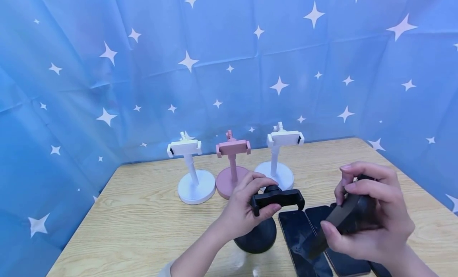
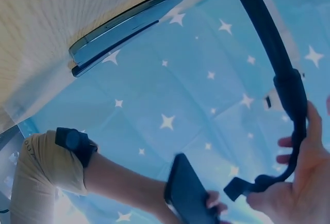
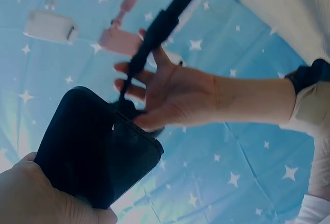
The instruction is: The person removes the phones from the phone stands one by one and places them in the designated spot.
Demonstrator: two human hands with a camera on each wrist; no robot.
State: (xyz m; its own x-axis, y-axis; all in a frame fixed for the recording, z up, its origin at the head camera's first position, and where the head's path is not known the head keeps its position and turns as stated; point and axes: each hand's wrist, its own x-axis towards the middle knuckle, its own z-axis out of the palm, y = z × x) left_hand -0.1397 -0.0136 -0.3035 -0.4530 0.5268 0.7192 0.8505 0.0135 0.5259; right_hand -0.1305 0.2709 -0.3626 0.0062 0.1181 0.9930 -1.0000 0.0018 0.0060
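My left hand [image 1: 241, 211] grips the holder of a black phone stand [image 1: 280, 198], fingers over its back and thumb across its front. The stand's round black base [image 1: 257, 238] rests on the table below the hand. In my right hand [image 1: 388, 223] is a black smartphone [image 1: 341, 219], tilted and held by its edges to the right of the holder. The right wrist view shows this phone's dark face [image 3: 87, 146] close to the stand's holder, overlapping it there. The stand's slim black pole [image 2: 265, 28] shows in the left wrist view.
Several dark phones [image 1: 298, 239] lie side by side on the wooden table [image 1: 136, 225], under my right hand. Behind the black stand are a white stand [image 1: 196, 187], a pink stand [image 1: 232, 148] and another white stand [image 1: 286, 138]. A blue starry curtain [image 1: 222, 86] hangs behind the table.
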